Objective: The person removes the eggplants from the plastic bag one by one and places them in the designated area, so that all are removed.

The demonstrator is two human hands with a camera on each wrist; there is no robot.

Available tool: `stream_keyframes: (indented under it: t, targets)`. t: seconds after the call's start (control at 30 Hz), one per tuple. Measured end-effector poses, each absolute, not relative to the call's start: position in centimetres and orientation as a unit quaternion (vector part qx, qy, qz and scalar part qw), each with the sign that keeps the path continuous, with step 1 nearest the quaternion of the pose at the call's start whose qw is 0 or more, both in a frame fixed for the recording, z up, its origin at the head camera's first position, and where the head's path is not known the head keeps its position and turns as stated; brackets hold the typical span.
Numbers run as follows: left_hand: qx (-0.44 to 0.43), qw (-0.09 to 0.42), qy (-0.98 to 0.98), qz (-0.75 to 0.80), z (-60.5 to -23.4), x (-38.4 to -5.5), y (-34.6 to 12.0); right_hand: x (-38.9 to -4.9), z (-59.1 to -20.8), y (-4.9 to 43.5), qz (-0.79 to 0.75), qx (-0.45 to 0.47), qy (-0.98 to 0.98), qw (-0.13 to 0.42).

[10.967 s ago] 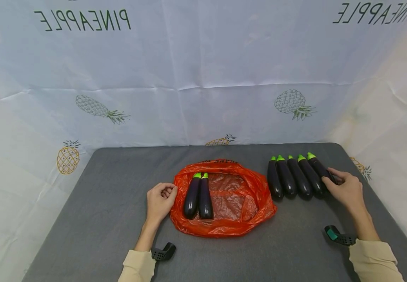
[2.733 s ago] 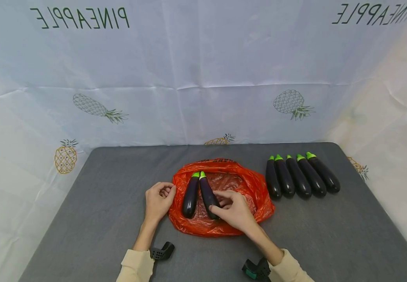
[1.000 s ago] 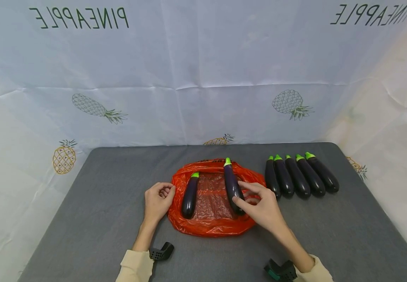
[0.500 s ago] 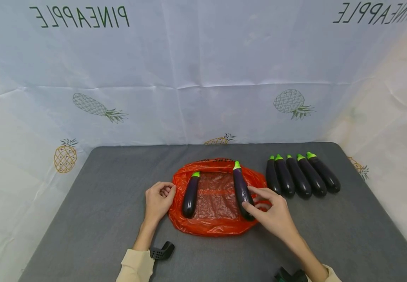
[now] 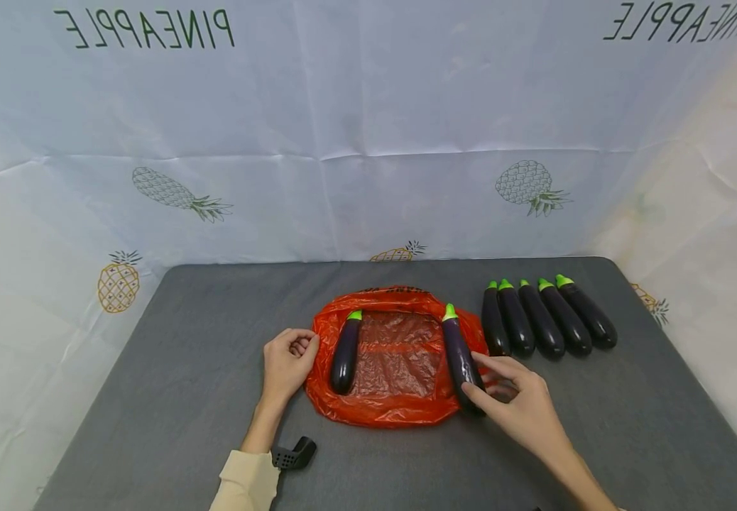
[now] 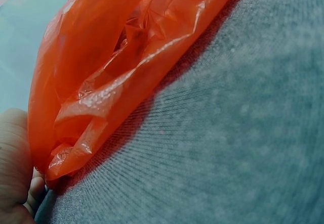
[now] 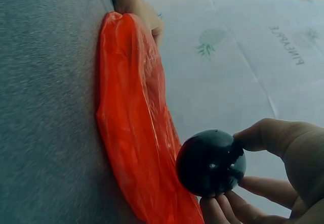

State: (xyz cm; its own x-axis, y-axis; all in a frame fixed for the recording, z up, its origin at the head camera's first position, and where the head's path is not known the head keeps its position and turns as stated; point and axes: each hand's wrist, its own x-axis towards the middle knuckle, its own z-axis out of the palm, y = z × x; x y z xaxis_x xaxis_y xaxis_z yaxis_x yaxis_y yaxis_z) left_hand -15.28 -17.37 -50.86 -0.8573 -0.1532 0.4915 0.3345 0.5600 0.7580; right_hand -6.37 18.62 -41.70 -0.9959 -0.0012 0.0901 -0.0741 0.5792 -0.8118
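Observation:
My right hand [image 5: 522, 404] grips an eggplant [image 5: 460, 358] near its thick dark end, thumb on one side and fingers on the other. In the head view that eggplant overlaps the right rim of a red plastic bag [image 5: 381, 419]; the right wrist view shows its round end [image 7: 210, 163] held up beside the bag. A second eggplant [image 5: 346, 355] lies inside the bag at the left. At the bag's left rim my left hand [image 5: 288, 362] pinches the plastic [image 6: 66, 158] between thumb and fingers.
To the right of the bag, several eggplants [image 5: 541, 323] lie side by side in a row, green ends toward the back. Everything stands on a grey table [image 5: 215, 319]. A white cloth [image 5: 343, 106] printed with pineapples hangs behind it.
My right hand has lifted one of the two eggplants out of the bag's left part and carried it right, to the right rim. My left hand stays at the left rim.

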Motion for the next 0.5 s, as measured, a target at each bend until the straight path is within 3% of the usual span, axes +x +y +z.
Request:
stream_keyframes:
  t: [0.5]
  targets:
    - [-0.066, 0.265, -0.837, -0.473, -50.7, -15.4, -17.3, -3.4, -42.3, 21.6, 0.41, -0.056, -0.911, -0.003]
